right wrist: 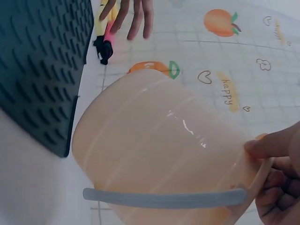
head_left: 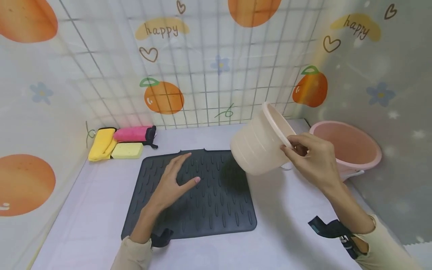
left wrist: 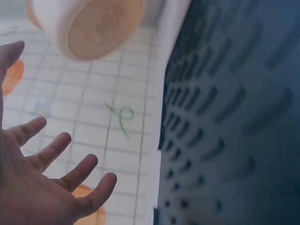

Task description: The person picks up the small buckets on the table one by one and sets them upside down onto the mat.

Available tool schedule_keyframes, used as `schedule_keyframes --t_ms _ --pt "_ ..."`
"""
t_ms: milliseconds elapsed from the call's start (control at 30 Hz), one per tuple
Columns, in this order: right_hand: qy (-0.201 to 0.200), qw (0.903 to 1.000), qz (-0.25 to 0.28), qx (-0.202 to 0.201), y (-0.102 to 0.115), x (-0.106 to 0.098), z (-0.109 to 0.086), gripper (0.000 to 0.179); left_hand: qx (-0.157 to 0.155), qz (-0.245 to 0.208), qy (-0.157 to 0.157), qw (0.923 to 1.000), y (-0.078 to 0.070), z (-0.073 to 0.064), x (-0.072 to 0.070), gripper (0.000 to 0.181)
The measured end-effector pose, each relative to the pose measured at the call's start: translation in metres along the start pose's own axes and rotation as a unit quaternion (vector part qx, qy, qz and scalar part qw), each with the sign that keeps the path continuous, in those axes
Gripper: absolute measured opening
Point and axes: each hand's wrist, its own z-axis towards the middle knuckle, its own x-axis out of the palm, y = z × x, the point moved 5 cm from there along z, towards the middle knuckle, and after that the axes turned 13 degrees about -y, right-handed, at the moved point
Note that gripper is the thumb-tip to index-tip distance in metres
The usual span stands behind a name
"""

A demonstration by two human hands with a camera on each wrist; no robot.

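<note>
My right hand [head_left: 312, 159] grips the rim of a cream plastic bucket [head_left: 261, 142], held tilted in the air over the right edge of a dark ribbed mat [head_left: 216, 198]. In the right wrist view the bucket [right wrist: 164, 150] fills the frame, its grey handle [right wrist: 164, 198] hanging below, my fingers [right wrist: 276, 178] curled on its rim. My left hand [head_left: 175, 180] lies flat on the mat with fingers spread. The left wrist view shows that open hand [left wrist: 47, 183], the mat [left wrist: 229, 122] and the bucket's underside [left wrist: 101, 28].
A pink bucket [head_left: 347, 148] stands at the right by the wall. Yellow and pink sponges and cloths [head_left: 121, 144] lie at the back left corner. Patterned walls with a wire grid [head_left: 209, 75] close in the white table [head_left: 290, 232] on three sides.
</note>
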Motion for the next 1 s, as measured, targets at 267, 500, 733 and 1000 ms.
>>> schedule_keyframes --t_ms 267,500,733,1000 --pt "-0.034 0.9927 0.067 0.095 0.001 0.004 -0.011 0.025 0.011 -0.119 0.021 0.9926 -0.028 0.021 0.032 0.090" --pt "-0.041 0.9763 0.133 0.166 0.001 0.011 -0.020 0.027 0.022 -0.211 0.027 0.9769 -0.045 0.028 0.046 0.107" --pt "-0.029 0.9588 0.170 0.226 0.003 0.020 -0.030 0.027 0.019 -0.340 0.067 0.9380 -0.051 0.028 0.061 0.114" --pt "-0.010 0.9412 0.203 0.270 0.008 0.030 -0.039 0.026 -0.064 -0.499 0.093 0.8593 -0.049 0.024 0.079 0.117"
